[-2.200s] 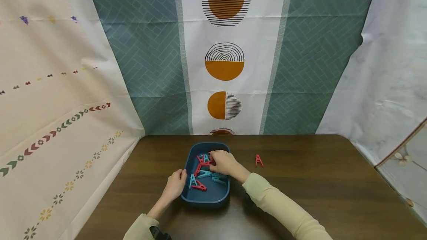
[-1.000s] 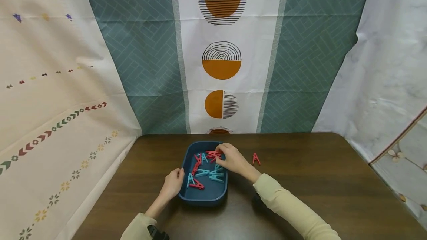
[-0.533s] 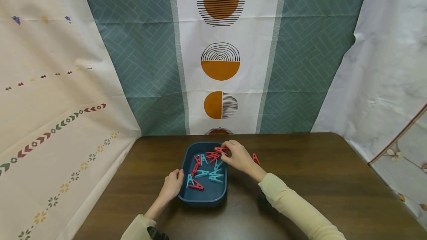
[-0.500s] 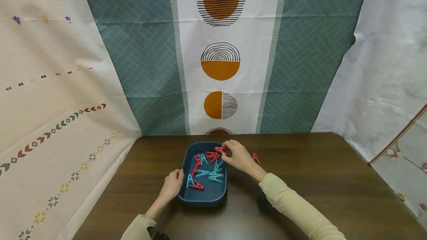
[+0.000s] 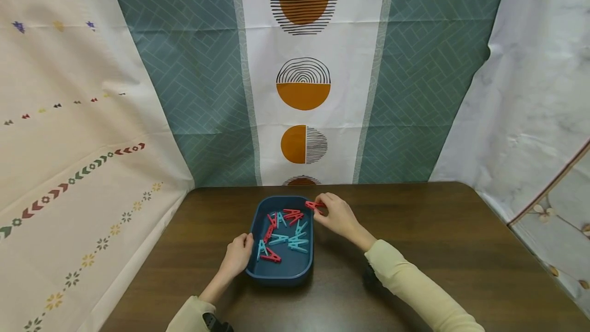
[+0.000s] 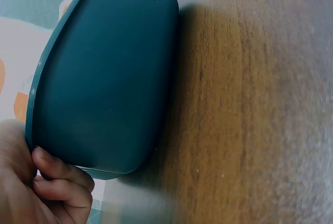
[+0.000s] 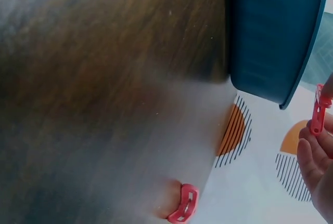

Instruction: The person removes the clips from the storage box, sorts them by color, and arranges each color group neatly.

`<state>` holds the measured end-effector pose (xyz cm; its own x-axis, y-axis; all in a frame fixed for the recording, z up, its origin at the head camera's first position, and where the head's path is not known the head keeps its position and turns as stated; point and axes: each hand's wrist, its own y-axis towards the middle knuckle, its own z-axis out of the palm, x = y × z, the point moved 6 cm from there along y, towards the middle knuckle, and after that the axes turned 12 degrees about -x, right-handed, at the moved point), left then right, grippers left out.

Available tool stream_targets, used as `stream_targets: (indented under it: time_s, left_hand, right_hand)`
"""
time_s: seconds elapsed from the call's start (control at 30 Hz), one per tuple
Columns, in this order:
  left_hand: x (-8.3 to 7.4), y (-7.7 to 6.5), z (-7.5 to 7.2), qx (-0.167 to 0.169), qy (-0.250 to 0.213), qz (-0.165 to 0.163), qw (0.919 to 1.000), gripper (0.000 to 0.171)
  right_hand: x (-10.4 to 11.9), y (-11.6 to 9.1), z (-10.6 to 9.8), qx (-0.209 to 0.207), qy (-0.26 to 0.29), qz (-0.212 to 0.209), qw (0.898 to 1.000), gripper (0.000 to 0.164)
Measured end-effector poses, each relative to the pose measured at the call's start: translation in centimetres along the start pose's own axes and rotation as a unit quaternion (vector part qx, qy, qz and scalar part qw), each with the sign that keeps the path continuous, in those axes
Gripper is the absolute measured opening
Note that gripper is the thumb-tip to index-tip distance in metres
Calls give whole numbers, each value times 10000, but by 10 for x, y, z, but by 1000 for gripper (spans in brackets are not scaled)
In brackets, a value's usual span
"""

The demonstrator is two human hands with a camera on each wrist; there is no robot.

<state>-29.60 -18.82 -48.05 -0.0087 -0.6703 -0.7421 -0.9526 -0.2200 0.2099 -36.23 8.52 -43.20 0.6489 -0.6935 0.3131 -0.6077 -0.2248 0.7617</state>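
A red plastic clothespin (image 5: 313,204) is pinched between the thumb and fingers (image 7: 308,156) of the right hand (image 5: 338,214), at about 1 o'clock of the blue plastic tub (image 5: 280,282), just beside and apart from its rim. The left hand (image 5: 237,256) grips the rim at 9 o'clock, its fingers curled under the edge against the outer wall.

Inside the tub lie other red clothespins (image 5: 271,256) and turquoise clothespins (image 5: 278,240); the turquoise ones overlap at 3 o'clock, while two red ones lie together towards 1 o'clock. A loose red clothespin (image 7: 184,203) rests on the surface (image 5: 415,250) near its far edge; the head view does not show it, probably because the right hand or forearm covers it.

The likeliest mishap is a drop: the pinch takes in little of the slim clip, so a slip could send it back inside the tub or onto the surface. Squeezing the handle ends could also spring its mouth and twist it loose. If carried low towards 3 o'clock, the hand could brush the loose clip off line. Pressing hard on the rim at 9 o'clock might tip the tub and slide its contents that way.
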Motion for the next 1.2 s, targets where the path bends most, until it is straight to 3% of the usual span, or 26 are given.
stream_targets:
  time_s: [0.43,1.2]
  left_hand:
    - [1,1,2,43,-32,-66,10000,36]
    - [1,1,2,-45,63,-62,10000,36]
  right_hand:
    - [-5,-6,-6,32,-75,112,9999,17]
    - [-43,-23,-21,524,-670,701,9939,18]
